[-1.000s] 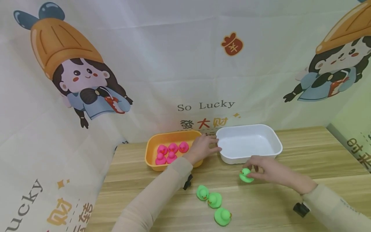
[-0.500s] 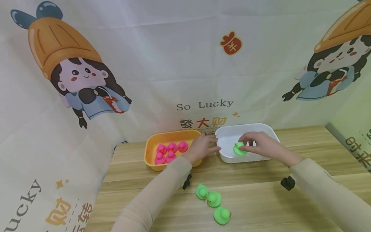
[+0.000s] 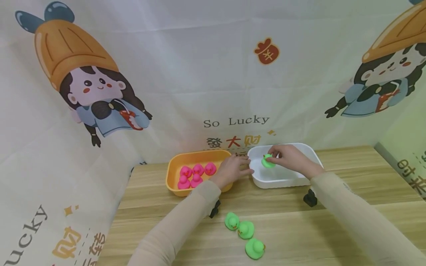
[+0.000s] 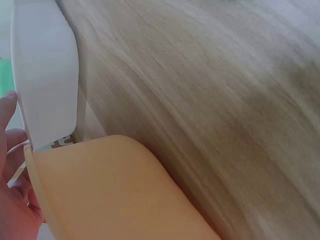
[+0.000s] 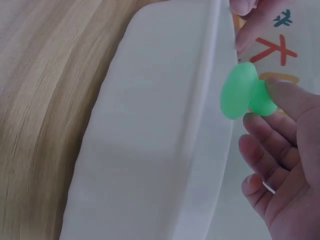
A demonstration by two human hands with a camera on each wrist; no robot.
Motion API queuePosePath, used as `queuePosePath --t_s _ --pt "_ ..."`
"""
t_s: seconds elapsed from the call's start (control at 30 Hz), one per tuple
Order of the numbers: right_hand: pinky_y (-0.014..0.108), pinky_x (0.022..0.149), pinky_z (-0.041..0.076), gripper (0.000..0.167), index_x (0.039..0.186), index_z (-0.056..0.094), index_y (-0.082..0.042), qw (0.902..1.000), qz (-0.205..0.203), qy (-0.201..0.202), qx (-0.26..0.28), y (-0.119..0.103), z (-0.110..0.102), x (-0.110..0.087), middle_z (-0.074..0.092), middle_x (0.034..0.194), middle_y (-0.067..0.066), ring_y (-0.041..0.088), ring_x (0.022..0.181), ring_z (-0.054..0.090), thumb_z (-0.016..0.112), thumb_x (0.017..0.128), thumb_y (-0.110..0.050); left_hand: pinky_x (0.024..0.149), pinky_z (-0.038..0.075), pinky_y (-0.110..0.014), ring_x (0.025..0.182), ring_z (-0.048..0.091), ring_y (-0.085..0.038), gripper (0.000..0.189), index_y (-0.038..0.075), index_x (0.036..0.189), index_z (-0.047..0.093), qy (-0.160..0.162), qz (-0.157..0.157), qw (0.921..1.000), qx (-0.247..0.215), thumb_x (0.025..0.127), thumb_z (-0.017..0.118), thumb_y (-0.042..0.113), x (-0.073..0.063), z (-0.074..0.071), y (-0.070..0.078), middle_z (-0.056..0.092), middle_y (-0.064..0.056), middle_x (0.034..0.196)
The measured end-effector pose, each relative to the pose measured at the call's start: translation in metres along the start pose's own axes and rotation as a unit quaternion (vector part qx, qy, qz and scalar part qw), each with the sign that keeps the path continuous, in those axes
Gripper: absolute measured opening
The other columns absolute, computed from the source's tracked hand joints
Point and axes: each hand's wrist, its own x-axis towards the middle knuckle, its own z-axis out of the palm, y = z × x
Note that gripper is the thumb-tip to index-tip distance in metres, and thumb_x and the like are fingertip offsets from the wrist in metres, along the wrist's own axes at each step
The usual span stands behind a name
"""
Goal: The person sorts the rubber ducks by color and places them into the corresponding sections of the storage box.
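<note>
A green rubber duck (image 3: 267,161) is pinched by its head between the thumb and fingers of my right hand (image 3: 288,158). It is over the left part of the white tub (image 3: 281,183); the right wrist view shows the duck (image 5: 240,92) beside the tub's rim. My left hand (image 3: 231,170) lies across the right end of the orange tub (image 3: 171,173), its loosely extended fingertips at the white tub's left rim. In the left wrist view, the fingers (image 4: 14,137) lie along the rims where both tubs meet. Several pink rubber ducks (image 3: 198,169) sit in the orange tub.
Three green rubber ducks (image 3: 246,229) stand on the wooden table (image 3: 149,225) in front of the tubs. A printed cloth (image 3: 199,74) hangs behind the table. Each wrist carries a small black device (image 3: 310,198).
My right hand has lifted the green duck from the table before the white tub and carried it back and left over the tub. My left hand has stayed in place.
</note>
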Motion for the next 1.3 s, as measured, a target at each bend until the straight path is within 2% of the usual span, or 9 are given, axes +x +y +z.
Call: queuePosePath --t_s 0.2,0.5,0.77,0.93,1.3 --pt "0.041 0.074 0.053 0.024 0.102 0.073 -0.003 0.9989 0.045 0.005 -0.013 0.004 0.017 0.015 0.071 0.088 0.006 0.021 0.081 0.064 0.076 0.095 -0.026 0.126 0.026 -0.049 0.147 0.043 -0.038 0.049 0.013 0.141 0.066 -0.003 -0.002 1.0 -0.002 0.101 0.069 0.042 0.0 0.0 -0.001 0.056 -0.005 0.152" --pt "0.04 0.071 0.055 0.029 0.105 0.071 0.001 0.9943 0.1 -0.027 -0.027 -0.001 0.039 0.029 0.072 0.092 0.011 0.025 0.083 0.066 0.076 0.095 -0.026 0.123 0.032 -0.048 0.144 0.048 -0.033 0.048 0.014 0.14 0.066 -0.004 -0.003 1.0 0.007 0.101 0.068 0.042 -0.001 -0.002 0.0 0.057 -0.004 0.152" --pt "0.042 0.078 0.057 0.027 0.104 0.07 0.007 0.9937 0.102 -0.031 -0.035 0.0 0.046 0.037 0.074 0.097 0.017 0.029 0.086 0.068 0.076 0.095 -0.018 0.115 0.044 -0.045 0.138 0.054 -0.031 0.048 0.014 0.14 0.067 0.003 0.004 0.9999 0.011 0.101 0.068 0.042 0.0 -0.002 0.001 0.058 -0.003 0.151" --pt "0.045 0.084 0.057 0.025 0.104 0.069 0.009 0.9934 0.106 -0.035 -0.03 0.0 0.046 0.04 0.073 0.1 0.021 0.033 0.09 0.068 0.075 0.094 -0.014 0.119 0.039 -0.045 0.139 0.053 -0.031 0.049 0.013 0.14 0.067 0.002 0.009 0.9998 0.015 0.101 0.068 0.042 0.0 -0.002 0.001 0.058 -0.004 0.15" --pt "0.042 0.082 0.058 0.026 0.114 0.068 0.011 0.9933 0.103 -0.048 -0.018 0.0 0.045 0.04 0.072 0.101 0.022 0.032 0.093 0.068 0.071 0.096 -0.008 0.122 0.034 -0.046 0.142 0.05 -0.032 0.048 0.013 0.14 0.067 -0.006 0.0 0.9999 0.014 0.101 0.068 0.041 0.0 -0.004 0.003 0.057 -0.004 0.152"
